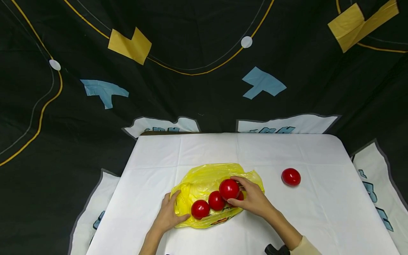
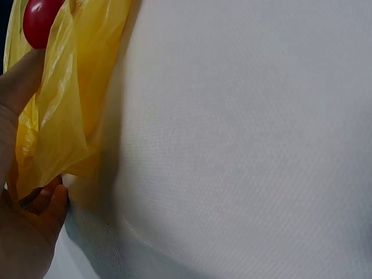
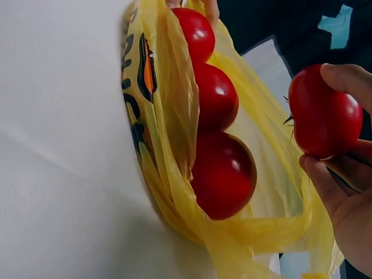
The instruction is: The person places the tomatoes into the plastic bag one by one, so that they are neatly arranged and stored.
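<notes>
A yellow plastic bag (image 1: 191, 177) lies on the table with its mouth spread, and three red tomatoes (image 3: 224, 177) sit in a row inside it. My right hand (image 1: 255, 200) grips another tomato (image 1: 229, 189) over the bag's right part; in the right wrist view, thumb and fingers are on its sides and its dark stem shows. This tomato partly covers the rightmost one in the bag in the head view. My left hand (image 1: 169, 212) holds the bag's left edge, with the thumb by the nearest tomato (image 1: 200, 209) and the fingers at the bag's outer side.
One more tomato (image 1: 291, 177) lies alone on the white tablecloth (image 1: 318, 212), to the right of the bag. A black object (image 1: 276, 249) shows at the front edge near the right sleeve (image 1: 306, 247). A dark patterned cloth (image 1: 197, 99) hangs behind the table.
</notes>
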The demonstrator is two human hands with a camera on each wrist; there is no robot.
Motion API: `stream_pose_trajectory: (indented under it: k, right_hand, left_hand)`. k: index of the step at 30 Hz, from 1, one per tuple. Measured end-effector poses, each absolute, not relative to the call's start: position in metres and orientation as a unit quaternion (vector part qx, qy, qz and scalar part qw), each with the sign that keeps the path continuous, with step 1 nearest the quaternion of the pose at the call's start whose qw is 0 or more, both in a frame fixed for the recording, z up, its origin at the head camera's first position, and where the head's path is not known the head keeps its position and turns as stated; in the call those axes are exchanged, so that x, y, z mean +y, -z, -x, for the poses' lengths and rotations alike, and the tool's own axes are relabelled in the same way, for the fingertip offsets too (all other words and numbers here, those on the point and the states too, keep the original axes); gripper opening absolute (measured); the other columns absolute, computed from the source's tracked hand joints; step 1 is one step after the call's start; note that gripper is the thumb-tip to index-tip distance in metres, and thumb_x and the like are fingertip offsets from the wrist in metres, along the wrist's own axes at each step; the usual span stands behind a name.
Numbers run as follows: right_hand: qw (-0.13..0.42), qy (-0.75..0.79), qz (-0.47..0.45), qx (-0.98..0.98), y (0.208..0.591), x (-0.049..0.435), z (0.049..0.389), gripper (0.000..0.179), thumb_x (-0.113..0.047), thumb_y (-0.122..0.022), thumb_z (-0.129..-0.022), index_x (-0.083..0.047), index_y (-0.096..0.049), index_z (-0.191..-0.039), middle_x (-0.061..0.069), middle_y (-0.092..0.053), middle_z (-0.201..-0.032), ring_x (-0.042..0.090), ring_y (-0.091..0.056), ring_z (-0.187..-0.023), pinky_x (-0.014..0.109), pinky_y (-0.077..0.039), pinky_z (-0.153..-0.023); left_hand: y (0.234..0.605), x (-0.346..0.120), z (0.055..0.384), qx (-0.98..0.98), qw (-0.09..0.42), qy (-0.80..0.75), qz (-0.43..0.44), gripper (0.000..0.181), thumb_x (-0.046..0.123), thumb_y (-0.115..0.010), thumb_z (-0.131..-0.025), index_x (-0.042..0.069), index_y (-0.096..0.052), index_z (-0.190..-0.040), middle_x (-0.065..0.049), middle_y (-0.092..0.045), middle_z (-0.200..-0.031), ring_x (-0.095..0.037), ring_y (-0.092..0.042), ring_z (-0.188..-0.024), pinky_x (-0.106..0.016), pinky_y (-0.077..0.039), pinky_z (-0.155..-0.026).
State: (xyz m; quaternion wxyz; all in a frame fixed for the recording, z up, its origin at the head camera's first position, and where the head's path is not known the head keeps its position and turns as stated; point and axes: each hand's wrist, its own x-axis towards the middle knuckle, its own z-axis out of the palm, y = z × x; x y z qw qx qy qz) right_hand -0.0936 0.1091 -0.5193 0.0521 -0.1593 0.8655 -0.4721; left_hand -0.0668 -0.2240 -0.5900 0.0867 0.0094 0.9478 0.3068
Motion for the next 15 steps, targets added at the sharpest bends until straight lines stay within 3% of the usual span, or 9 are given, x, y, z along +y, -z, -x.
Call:
stream_pose_trajectory:
  k: [6,15]
  right_hand:
    - [0.052,0.452,0.166,0.875,0.521,0.099,0.095,0.071,-0.034,-0.083,-0.07,-0.015,-0.053,-0.131,0.0,-0.058,-0.125,0.016,-0.061,-0.097,0.032,-0.055,-0.077]
    - [0.055,0.462,0.198,0.863,0.526,0.091,0.097,0.069,-0.039,-0.08,-0.074,-0.014,-0.051,-0.131,0.003,-0.058,-0.124,0.015,-0.061,-0.098,0.03,-0.054,-0.079]
  left_hand:
    - [0.589,-0.224,0.066,0.947,0.088,-0.309,-0.011,0.1,0.048,-0.084,-0.062,0.014,-0.037,-0.144,-0.011,-0.034,-0.134,-0.029,-0.038,-0.122,-0.049,-0.041,-0.098]
    - [0.59,-0.224,0.067,0.946,0.091,-0.311,-0.008,0.101,0.047,-0.084,-0.062,0.013,-0.037,-0.144,-0.012,-0.034,-0.135,-0.03,-0.038,-0.123,-0.05,-0.04,-0.099]
